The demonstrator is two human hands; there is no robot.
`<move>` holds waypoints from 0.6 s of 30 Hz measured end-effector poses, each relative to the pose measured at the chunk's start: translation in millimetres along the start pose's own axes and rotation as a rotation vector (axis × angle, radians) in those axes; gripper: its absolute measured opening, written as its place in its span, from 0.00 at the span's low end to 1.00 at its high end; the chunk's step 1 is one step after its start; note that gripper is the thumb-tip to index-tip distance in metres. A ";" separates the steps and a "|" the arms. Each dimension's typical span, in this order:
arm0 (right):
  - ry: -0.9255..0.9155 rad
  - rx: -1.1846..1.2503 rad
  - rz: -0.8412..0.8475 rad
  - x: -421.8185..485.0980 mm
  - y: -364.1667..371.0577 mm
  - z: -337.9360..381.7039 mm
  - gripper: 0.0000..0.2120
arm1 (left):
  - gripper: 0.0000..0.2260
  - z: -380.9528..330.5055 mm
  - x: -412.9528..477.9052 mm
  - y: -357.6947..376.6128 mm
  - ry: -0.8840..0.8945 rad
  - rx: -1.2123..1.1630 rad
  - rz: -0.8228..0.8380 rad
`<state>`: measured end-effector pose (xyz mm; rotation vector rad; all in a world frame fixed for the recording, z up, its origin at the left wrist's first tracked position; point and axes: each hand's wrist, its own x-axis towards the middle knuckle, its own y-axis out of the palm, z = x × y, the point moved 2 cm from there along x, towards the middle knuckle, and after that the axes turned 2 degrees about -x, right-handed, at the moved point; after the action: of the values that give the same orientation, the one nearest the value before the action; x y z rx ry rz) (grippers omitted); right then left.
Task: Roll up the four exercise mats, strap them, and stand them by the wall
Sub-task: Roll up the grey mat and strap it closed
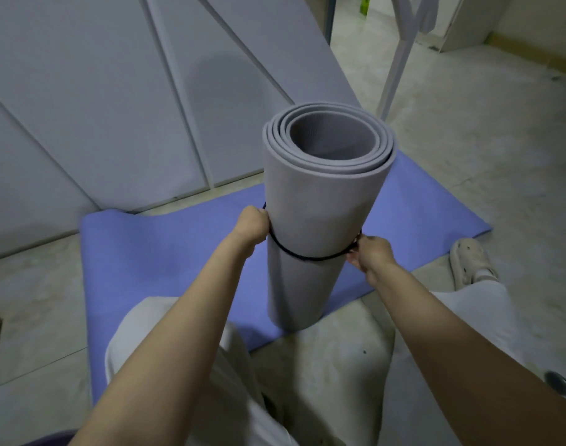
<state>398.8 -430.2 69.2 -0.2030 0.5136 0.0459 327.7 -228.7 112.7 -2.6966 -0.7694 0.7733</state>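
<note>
1. Head view, nearest first: two bare forearms are reaching forward over pale trousers (165,342); one dark round disc (557,383) is lying on the floor (500,156) at the right.
2. The left hand (251,228) is curling its fingers round the black strap (304,256) at the roll's left side; the right hand (368,255) is pinching the same strap at the right side; both are touching the roll.
3. The grey mat (323,204) is standing upright as a loose roll, its spiral layers showing at the open top; its lower end is resting on the purple-blue mat (146,268); the one strap is circling it about halfway up.
4. The purple-blue mat is lying flat on the floor; counting mats: two, one rolled and one flat.
5. One pale shoe (470,262) is showing just beside the flat mat's right edge.
6. Farthest, grey wall panels (98,107) are rising behind; one white rack leg (396,69) is standing at the upper right.
</note>
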 end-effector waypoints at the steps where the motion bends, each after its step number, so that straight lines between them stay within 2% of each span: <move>1: 0.006 -0.036 -0.054 4.6 -2.2 2.7 0.18 | 0.14 3.3 -0.2 2.2 -0.036 -0.073 0.016; 3: 0.063 -0.011 -0.049 11.6 -7.7 8.3 0.18 | 0.14 11.1 -2.4 7.0 -0.120 -0.266 0.058; 4: 0.132 0.099 0.010 12.4 -9.9 10.7 0.17 | 0.13 15.1 -3.4 8.1 -0.151 -0.351 0.075; 7: 0.348 0.429 0.315 4.4 -21.1 13.8 0.15 | 0.15 27.1 -2.2 6.7 -0.207 -0.545 0.161; 9: 0.384 0.468 0.488 -1.2 -28.9 10.8 0.13 | 0.18 30.4 -1.5 3.6 -0.232 -0.615 0.265; 11: 0.365 0.577 0.608 -6.1 -31.0 5.8 0.17 | 0.19 28.9 -1.0 0.9 -0.249 -0.616 0.344; 12: 0.370 0.629 0.616 -6.7 -28.8 2.9 0.18 | 0.20 27.5 0.5 0.9 -0.249 -0.592 0.354; 14: 0.374 0.684 0.545 -7.1 -22.3 -1.4 0.13 | 0.21 23.3 3.2 2.1 -0.239 -0.540 0.320; 18: 0.295 0.611 0.333 -9.2 -8.1 0.1 0.16 | 0.14 19.5 9.7 2.3 -0.168 -0.434 0.095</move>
<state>391.6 -438.0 75.2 0.4819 0.8264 0.1821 325.0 -223.8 91.4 -3.0997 -0.9483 0.9614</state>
